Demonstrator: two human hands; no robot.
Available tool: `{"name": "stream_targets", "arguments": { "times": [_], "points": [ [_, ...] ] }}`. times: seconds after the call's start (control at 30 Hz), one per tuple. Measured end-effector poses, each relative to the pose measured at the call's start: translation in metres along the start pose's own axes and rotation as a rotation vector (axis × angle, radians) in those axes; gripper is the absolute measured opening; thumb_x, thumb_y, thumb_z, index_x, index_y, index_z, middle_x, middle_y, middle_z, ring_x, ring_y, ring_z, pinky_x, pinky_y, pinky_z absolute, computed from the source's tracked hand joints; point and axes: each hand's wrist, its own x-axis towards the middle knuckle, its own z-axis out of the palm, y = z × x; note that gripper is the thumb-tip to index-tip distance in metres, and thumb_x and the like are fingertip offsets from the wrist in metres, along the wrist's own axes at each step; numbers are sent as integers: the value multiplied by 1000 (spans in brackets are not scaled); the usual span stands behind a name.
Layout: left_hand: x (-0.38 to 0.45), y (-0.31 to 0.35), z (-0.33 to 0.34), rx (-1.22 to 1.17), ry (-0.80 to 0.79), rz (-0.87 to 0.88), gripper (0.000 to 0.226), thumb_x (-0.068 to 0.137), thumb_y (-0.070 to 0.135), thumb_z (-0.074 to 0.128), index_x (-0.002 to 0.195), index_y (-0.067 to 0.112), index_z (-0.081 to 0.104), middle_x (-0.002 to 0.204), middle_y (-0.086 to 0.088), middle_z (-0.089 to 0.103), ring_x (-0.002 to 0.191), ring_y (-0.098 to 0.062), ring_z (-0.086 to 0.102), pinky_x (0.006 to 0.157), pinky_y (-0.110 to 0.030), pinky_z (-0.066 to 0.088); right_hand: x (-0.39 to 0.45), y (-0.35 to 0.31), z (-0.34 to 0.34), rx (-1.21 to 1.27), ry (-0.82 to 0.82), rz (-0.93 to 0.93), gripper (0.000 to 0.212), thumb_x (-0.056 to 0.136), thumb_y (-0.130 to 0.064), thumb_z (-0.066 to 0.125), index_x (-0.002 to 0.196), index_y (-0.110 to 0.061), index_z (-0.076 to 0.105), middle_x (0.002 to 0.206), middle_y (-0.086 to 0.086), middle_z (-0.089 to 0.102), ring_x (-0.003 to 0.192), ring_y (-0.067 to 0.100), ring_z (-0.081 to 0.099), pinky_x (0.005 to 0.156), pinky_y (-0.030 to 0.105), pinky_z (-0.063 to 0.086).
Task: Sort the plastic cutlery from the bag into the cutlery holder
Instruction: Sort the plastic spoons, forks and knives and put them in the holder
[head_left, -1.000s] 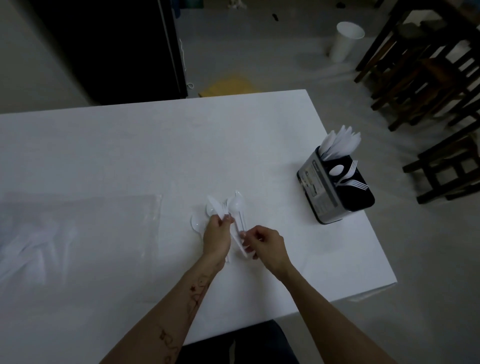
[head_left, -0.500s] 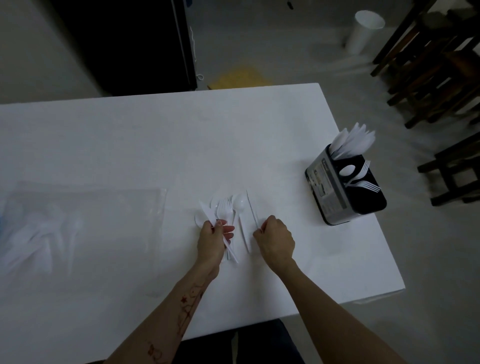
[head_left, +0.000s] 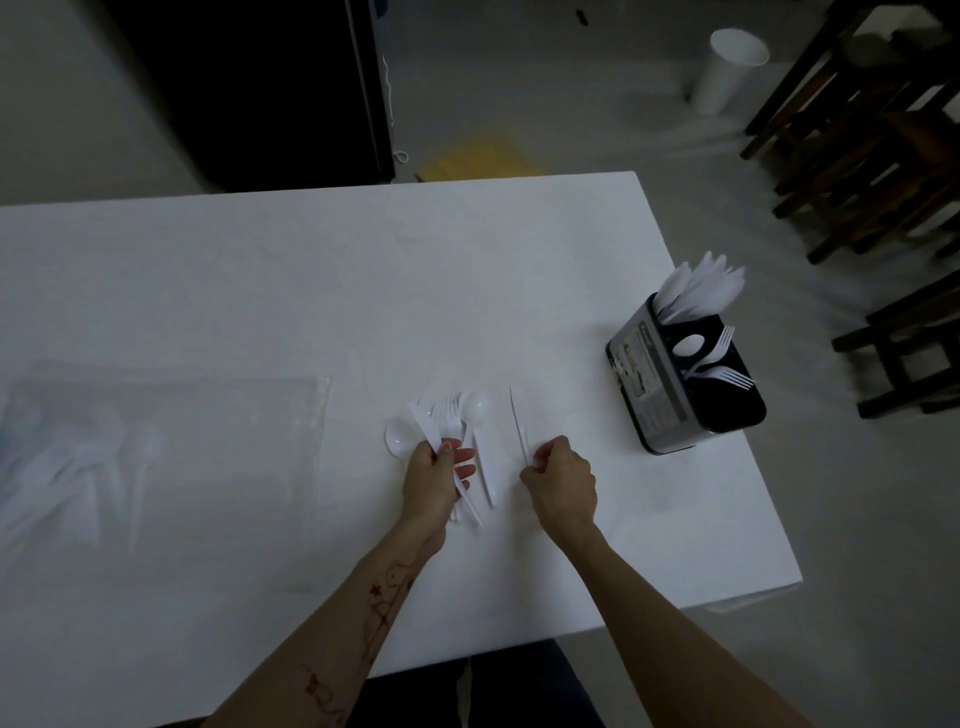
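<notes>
A small pile of white plastic cutlery (head_left: 454, 415) lies on the white table (head_left: 311, 291) in front of me: spoons, forks and a knife. My left hand (head_left: 434, 480) pinches a white knife from the pile between thumb and fingers. Just right of the pile, my right hand (head_left: 563, 480) pinches the handle of a separate white knife (head_left: 518, 423), seen edge-on and pointing away from me. The black and silver cutlery holder (head_left: 670, 405) stands near the table's right edge with knives, a spoon and forks in its compartments. A clear plastic bag (head_left: 156, 467) holding more cutlery lies at the left.
Dark wooden chairs (head_left: 883, 156) stand beyond the table's right side. A white cup (head_left: 730, 70) sits on the floor at the back, and a yellow sheet (head_left: 480, 161) lies on the floor behind the table. A dark cabinet (head_left: 249, 88) stands at the back left.
My right hand has drawn one knife out of the pile and moved it to the right. My left hand has stayed on the pile, holding a knife.
</notes>
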Motion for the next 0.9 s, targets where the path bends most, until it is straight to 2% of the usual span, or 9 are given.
{"name": "stream_targets", "arguments": {
  "times": [0.17, 0.37, 0.53, 0.67, 0.77, 0.9],
  "points": [
    [2, -1, 0, 8, 3, -12, 20, 101, 20, 39, 106, 12, 57, 100, -6, 69, 91, -23, 66, 82, -35, 52, -4, 2, 5, -115, 38, -13, 14, 89, -22, 63, 96, -11, 58, 90, 4, 61, 76, 17, 58, 63, 28, 48],
    [1, -1, 0, -4, 0, -23, 20, 101, 19, 38, 107, 10, 56, 99, -5, 68, 92, -22, 65, 85, -36, 52, -1, -2, 6, -181, -8, -5, 26, 90, -26, 63, 107, -8, 55, 99, 8, 59, 89, 21, 59, 66, 29, 45],
    [1, -2, 1, -7, -10, -28, 20, 101, 19, 39, 108, 11, 56, 101, -5, 69, 91, -21, 66, 82, -34, 52, -1, 1, 6, -142, -5, -4, 20, 88, -20, 64, 101, -9, 55, 95, 8, 61, 84, 22, 61, 69, 34, 54],
    [0, -2, -1, -4, -12, -25, 20, 101, 19, 38, 108, 11, 56, 102, -6, 68, 92, -21, 66, 81, -33, 52, -2, 5, 5, -100, 16, -28, 17, 86, -16, 63, 98, -9, 52, 90, 6, 60, 78, 22, 59, 63, 32, 50],
    [0, -2, -2, 0, -8, -29, 21, 102, 20, 38, 108, 11, 56, 102, -5, 69, 93, -22, 66, 84, -35, 53, -3, 4, 6, -96, 27, -42, 16, 85, -15, 64, 95, -9, 53, 88, 7, 61, 75, 22, 60, 65, 35, 55],
    [0, -2, -5, -6, -15, -24, 21, 101, 18, 37, 109, 11, 56, 101, -6, 68, 93, -22, 66, 86, -36, 52, -4, 7, 5, -87, 30, -81, 17, 85, -14, 66, 94, -8, 53, 89, 9, 58, 74, 21, 58, 62, 29, 49]
  ]
}}
